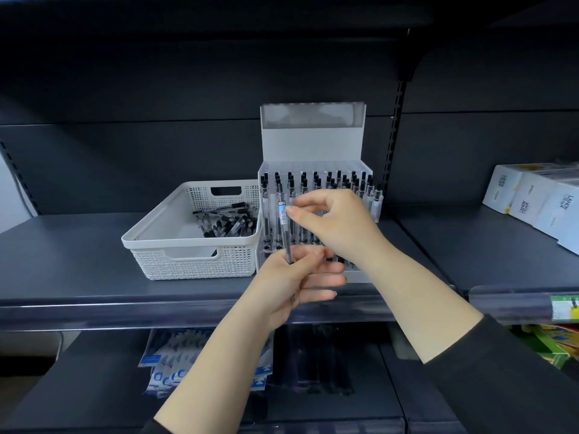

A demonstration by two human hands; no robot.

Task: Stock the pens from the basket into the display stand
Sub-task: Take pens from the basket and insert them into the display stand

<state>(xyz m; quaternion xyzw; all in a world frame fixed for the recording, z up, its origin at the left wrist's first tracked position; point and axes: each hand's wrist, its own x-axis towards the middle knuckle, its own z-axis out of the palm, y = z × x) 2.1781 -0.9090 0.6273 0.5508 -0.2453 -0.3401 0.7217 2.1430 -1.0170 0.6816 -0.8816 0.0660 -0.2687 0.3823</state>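
Stand (313, 142) front behind both hands (332, 227).

The display stand (315, 195) is flanked closely: the basket (194, 233) is pressed against its left side, so no passage is offered there. Bare shelf (438, 245) is left open right of the stand, before the white boxes (532, 198). Above the stand, room is capped by its tall backboard and the upper shelf.

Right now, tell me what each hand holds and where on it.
The left hand grips a pen at its lower end; the right hand pinches its labelled upper part.
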